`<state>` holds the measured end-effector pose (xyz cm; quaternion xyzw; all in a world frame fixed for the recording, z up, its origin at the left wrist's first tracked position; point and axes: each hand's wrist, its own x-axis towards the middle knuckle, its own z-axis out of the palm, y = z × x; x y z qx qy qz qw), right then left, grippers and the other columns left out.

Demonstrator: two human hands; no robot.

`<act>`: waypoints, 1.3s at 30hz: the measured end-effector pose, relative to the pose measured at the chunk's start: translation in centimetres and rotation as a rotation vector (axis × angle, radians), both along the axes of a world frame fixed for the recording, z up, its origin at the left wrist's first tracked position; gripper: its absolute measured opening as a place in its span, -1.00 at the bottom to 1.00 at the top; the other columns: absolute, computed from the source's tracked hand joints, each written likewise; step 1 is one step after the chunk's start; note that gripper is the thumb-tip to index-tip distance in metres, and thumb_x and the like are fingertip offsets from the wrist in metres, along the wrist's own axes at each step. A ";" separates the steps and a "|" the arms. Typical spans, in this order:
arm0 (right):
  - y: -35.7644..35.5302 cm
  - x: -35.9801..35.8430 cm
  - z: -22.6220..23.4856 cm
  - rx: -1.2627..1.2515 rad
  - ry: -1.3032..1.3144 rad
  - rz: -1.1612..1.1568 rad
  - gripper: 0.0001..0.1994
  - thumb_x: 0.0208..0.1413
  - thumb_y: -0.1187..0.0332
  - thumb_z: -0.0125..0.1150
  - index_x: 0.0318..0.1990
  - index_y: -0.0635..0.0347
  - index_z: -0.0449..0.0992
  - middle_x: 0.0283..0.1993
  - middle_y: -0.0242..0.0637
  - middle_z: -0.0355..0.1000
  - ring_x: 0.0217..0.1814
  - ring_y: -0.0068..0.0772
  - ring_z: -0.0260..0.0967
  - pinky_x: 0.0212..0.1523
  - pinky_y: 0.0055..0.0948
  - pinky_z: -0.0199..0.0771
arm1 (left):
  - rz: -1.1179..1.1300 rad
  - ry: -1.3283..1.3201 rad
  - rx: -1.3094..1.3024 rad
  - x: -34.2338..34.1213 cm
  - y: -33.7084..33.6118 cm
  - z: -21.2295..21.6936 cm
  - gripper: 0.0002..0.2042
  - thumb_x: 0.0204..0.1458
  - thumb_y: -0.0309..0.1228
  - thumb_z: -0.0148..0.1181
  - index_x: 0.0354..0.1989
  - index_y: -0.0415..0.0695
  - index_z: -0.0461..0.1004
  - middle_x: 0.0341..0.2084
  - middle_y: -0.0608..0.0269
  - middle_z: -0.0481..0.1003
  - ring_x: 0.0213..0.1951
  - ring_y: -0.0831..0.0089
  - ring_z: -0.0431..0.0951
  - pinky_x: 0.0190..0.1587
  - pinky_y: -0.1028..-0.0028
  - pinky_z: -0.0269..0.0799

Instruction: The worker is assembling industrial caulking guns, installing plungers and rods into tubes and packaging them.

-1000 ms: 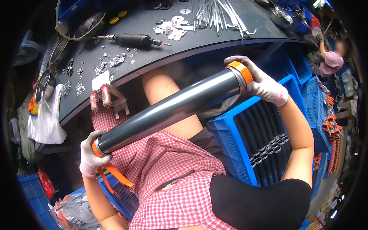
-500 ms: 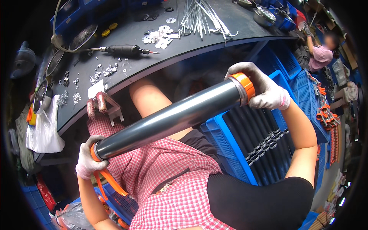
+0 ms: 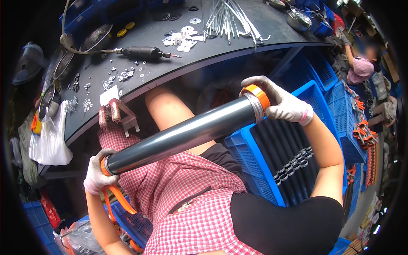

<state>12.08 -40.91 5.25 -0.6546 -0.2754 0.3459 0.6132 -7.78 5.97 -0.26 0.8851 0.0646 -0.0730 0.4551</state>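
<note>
Since half a second ago the grey tube (image 3: 182, 135) has dropped lower, running from seven to one o'clock across my lap. Left hand (image 3: 97, 175) grips its orange-ringed end; right hand (image 3: 284, 103) seemingly clasps the orange cap (image 3: 256, 95).

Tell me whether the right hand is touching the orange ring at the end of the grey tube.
Touching. The head view shows the gloved right hand wrapped over the orange ring at the upper end of the grey tube, with no gap between them.

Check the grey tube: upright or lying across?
Lying across, tilted: the grey tube spans the lap, left hand low, right hand higher.
</note>
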 end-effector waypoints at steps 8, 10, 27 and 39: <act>-0.9 -0.5 -1.8 0.119 -0.730 0.074 -0.34 -0.17 0.54 0.38 0.13 0.03 0.23 0.22 -0.07 0.21 0.23 -0.14 0.26 0.14 -0.21 0.38 | 0.006 0.173 -0.171 -0.4 0.8 -0.3 -0.33 -0.64 -0.28 0.33 -0.16 -0.34 0.46 -0.35 0.22 0.53 -0.26 0.50 0.51 -0.08 0.48 0.41; -0.9 -0.5 -1.8 0.145 -0.936 0.064 -0.38 -0.14 0.52 0.39 0.11 0.00 0.23 0.22 0.03 0.21 0.21 0.00 0.28 0.08 -0.17 0.43 | 0.026 0.241 -0.259 -0.3 0.6 0.0 -0.31 -0.64 -0.28 0.35 -0.14 -0.34 0.45 -0.33 0.23 0.52 -0.25 0.50 0.51 -0.08 0.49 0.41; 0.4 -1.6 -0.2 -0.220 -0.288 -0.069 0.06 -0.12 -0.23 0.29 0.39 0.26 -0.08 0.14 0.00 0.25 0.18 -0.13 0.31 0.17 -0.32 0.29 | 0.072 0.222 -0.357 0.7 -1.4 0.1 -0.32 -0.57 -0.37 0.42 -0.07 -0.30 0.44 -0.25 0.24 0.51 -0.20 0.51 0.50 -0.02 0.48 0.40; 2.1 1.2 -1.8 -0.130 -0.638 -0.118 -0.17 -0.02 -0.30 0.17 0.22 0.19 0.22 0.18 0.03 0.22 0.13 -0.10 0.29 0.01 -0.25 0.40 | 0.022 0.064 -0.089 -0.3 -0.7 1.6 -0.37 -0.54 -0.38 0.38 -0.09 -0.30 0.47 -0.33 0.25 0.55 -0.27 0.56 0.51 -0.09 0.49 0.45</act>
